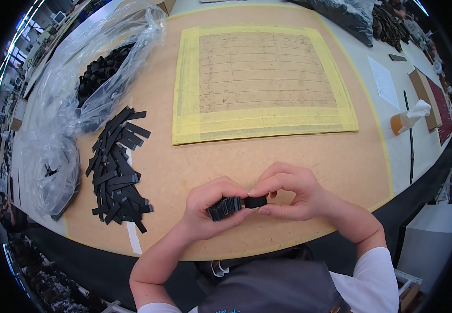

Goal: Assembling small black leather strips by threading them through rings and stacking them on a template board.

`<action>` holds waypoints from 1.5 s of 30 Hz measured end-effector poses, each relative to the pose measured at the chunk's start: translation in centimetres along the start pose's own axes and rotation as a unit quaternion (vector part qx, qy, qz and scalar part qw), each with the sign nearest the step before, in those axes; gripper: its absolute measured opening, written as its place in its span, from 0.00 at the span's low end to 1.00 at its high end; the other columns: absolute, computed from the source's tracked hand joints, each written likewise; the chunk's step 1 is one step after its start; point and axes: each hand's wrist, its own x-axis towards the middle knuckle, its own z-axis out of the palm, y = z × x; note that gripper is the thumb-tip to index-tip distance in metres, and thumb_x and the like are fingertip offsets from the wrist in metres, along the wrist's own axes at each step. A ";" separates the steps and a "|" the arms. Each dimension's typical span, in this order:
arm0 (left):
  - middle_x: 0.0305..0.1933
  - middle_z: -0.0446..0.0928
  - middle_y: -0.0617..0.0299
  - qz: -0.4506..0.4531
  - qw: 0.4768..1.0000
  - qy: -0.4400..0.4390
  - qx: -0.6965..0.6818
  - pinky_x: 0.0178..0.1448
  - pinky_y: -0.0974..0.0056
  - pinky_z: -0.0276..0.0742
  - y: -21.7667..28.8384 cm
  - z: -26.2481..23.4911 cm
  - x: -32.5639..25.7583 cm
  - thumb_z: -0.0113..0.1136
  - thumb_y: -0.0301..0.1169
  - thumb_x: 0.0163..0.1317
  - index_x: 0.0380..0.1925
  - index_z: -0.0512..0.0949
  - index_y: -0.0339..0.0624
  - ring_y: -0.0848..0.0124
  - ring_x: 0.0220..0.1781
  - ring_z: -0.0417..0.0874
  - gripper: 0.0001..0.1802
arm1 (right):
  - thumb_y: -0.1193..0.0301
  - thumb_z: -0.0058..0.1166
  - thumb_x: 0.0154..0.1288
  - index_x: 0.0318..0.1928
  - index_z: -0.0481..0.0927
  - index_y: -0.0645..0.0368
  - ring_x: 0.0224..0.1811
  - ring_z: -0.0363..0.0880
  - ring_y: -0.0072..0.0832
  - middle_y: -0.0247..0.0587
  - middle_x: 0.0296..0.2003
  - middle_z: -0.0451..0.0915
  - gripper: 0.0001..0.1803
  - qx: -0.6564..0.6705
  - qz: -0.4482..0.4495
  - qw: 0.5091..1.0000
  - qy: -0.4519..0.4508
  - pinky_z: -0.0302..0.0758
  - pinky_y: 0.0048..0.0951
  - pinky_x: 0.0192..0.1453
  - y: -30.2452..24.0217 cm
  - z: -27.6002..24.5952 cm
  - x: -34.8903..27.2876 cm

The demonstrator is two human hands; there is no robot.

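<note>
Both forearms come in from the near edge, bare below short white sleeves, and bend inward so the hands meet near the middle. The left hand [213, 206] is curled, fingers folded toward the palm, thumb pointing right. The right hand [288, 190] arches over, its fingers bent down and thumb tucked below, pinched closed. The fingertips of the two hands nearly touch.

The person wore a white short-sleeved shirt [377, 276] under a dark grey apron [278, 289], seen at the lower edge of the frame. Both forearms were bare, and the left hand [213, 206] and right hand [291, 190] were ungloved.
</note>
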 end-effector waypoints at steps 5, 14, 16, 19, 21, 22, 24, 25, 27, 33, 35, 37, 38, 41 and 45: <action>0.31 0.79 0.59 0.010 1.000 -0.007 0.007 0.35 0.69 0.74 -0.1 -0.3 0.4 0.70 0.19 0.48 0.39 0.81 0.37 0.70 0.32 0.81 0.16 | 0.77 0.69 0.53 0.43 0.82 0.60 0.35 0.78 0.23 0.38 0.38 0.79 0.15 -0.002 -0.002 1.000 0.014 0.75 0.21 0.36 0.0 -0.1 -0.3; 0.34 0.82 0.59 0.006 0.998 -0.059 0.014 0.36 0.67 0.75 0.3 -0.8 0.6 0.69 0.20 0.50 0.40 0.81 0.37 0.70 0.33 0.81 0.15 | 0.72 0.58 0.68 0.42 0.79 0.64 0.42 0.75 0.14 0.31 0.38 0.80 0.08 0.349 0.271 0.895 -0.051 0.71 0.19 0.48 -0.3 -0.3 -0.5; 0.33 0.81 0.60 -0.006 0.998 -0.064 0.015 0.37 0.68 0.75 0.1 -0.5 0.4 0.70 0.20 0.51 0.40 0.81 0.37 0.71 0.33 0.81 0.15 | 0.72 0.56 0.68 0.42 0.77 0.63 0.41 0.73 0.14 0.29 0.38 0.78 0.07 0.357 0.312 0.878 -0.056 0.70 0.19 0.49 0.0 0.0 -0.7; 0.31 0.80 0.62 -0.037 0.997 0.056 -0.034 0.36 0.70 0.74 -0.7 0.4 0.2 0.70 0.21 0.52 0.38 0.80 0.36 0.75 0.31 0.79 0.12 | 0.72 0.54 0.70 0.43 0.75 0.63 0.41 0.71 0.13 0.27 0.37 0.75 0.07 0.335 0.280 0.899 0.021 0.69 0.19 0.48 0.3 0.8 -1.1; 0.30 0.77 0.65 -0.061 0.995 0.061 -0.056 0.34 0.73 0.72 -0.6 0.2 0.1 0.70 0.21 0.54 0.34 0.78 0.36 0.78 0.30 0.78 0.10 | 0.72 0.53 0.70 0.43 0.74 0.62 0.41 0.70 0.12 0.26 0.37 0.74 0.07 0.322 0.267 0.907 0.039 0.68 0.19 0.47 0.1 1.1 -1.0; 0.27 0.76 0.66 -0.060 0.996 0.057 -0.035 0.32 0.73 0.70 -0.5 0.6 0.1 0.71 0.23 0.54 0.30 0.76 0.37 0.79 0.28 0.76 0.10 | 0.72 0.52 0.71 0.43 0.73 0.62 0.41 0.68 0.12 0.26 0.37 0.73 0.06 0.309 0.254 0.915 0.059 0.68 0.19 0.47 0.0 1.2 -1.0; 0.26 0.76 0.67 -0.056 0.997 0.049 0.006 0.31 0.73 0.70 -0.5 1.2 0.1 0.71 0.23 0.54 0.29 0.77 0.38 0.80 0.27 0.75 0.09 | 0.72 0.52 0.71 0.43 0.73 0.62 0.42 0.68 0.12 0.26 0.38 0.73 0.06 0.306 0.244 0.918 0.061 0.68 0.19 0.48 0.1 1.8 -1.1; 0.25 0.75 0.67 -0.051 0.997 0.039 0.047 0.30 0.72 0.69 -0.5 1.5 0.1 0.71 0.24 0.54 0.28 0.77 0.39 0.80 0.26 0.74 0.09 | 0.72 0.51 0.72 0.43 0.73 0.62 0.42 0.68 0.12 0.27 0.38 0.72 0.07 0.303 0.233 0.922 0.064 0.67 0.19 0.48 0.2 2.1 -1.2; 0.23 0.73 0.68 -0.062 0.996 0.054 0.034 0.28 0.72 0.66 -0.8 1.9 -0.3 0.70 0.25 0.54 0.27 0.77 0.40 0.81 0.24 0.72 0.08 | 0.71 0.51 0.72 0.43 0.72 0.62 0.42 0.68 0.12 0.27 0.38 0.72 0.07 0.298 0.237 0.922 0.068 0.67 0.19 0.48 0.3 2.5 -1.2; 0.22 0.70 0.72 -0.146 0.985 0.061 -0.073 0.28 0.74 0.62 -0.6 2.0 -0.4 0.68 0.25 0.57 0.26 0.76 0.41 0.83 0.25 0.67 0.08 | 0.67 0.49 0.73 0.43 0.72 0.61 0.42 0.67 0.11 0.26 0.36 0.71 0.09 0.305 0.276 0.910 0.051 0.68 0.19 0.48 0.8 2.3 -1.2; 0.22 0.70 0.74 -0.186 0.973 0.067 -0.117 0.29 0.74 0.62 -0.6 2.0 -0.5 0.67 0.25 0.57 0.26 0.75 0.41 0.84 0.26 0.67 0.08 | 0.66 0.49 0.74 0.43 0.72 0.60 0.42 0.67 0.11 0.26 0.36 0.71 0.09 0.316 0.293 0.901 0.035 0.68 0.19 0.47 1.0 1.9 -1.3; 0.23 0.70 0.74 -0.185 0.972 0.072 -0.127 0.29 0.74 0.62 -0.9 1.9 -0.6 0.67 0.25 0.58 0.26 0.75 0.41 0.84 0.26 0.67 0.08 | 0.68 0.51 0.72 0.43 0.72 0.59 0.42 0.69 0.11 0.26 0.37 0.71 0.08 0.349 0.281 0.893 0.035 0.68 0.18 0.46 1.0 1.7 -1.3; 0.23 0.70 0.74 -0.185 0.970 0.077 -0.136 0.29 0.75 0.62 -1.0 1.9 -0.6 0.67 0.25 0.58 0.26 0.75 0.41 0.85 0.26 0.67 0.09 | 0.68 0.51 0.72 0.43 0.72 0.59 0.42 0.69 0.11 0.26 0.37 0.71 0.08 0.348 0.281 0.894 0.034 0.68 0.18 0.46 1.0 1.7 -1.2; 0.23 0.71 0.74 -0.198 0.963 0.085 -0.160 0.28 0.75 0.62 -0.4 1.7 -0.4 0.66 0.25 0.59 0.26 0.74 0.41 0.85 0.26 0.68 0.08 | 0.71 0.56 0.68 0.47 0.72 0.59 0.42 0.72 0.14 0.30 0.41 0.73 0.11 0.269 0.169 0.942 0.112 0.70 0.19 0.46 0.7 1.8 -0.6; 0.23 0.71 0.74 -0.181 0.970 0.069 -0.144 0.28 0.76 0.63 -0.9 1.6 -0.2 0.66 0.25 0.60 0.26 0.75 0.41 0.85 0.26 0.69 0.08 | 0.76 0.62 0.62 0.54 0.73 0.56 0.43 0.75 0.19 0.36 0.46 0.74 0.21 -0.007 0.027 0.999 0.045 0.74 0.21 0.45 0.8 1.4 0.3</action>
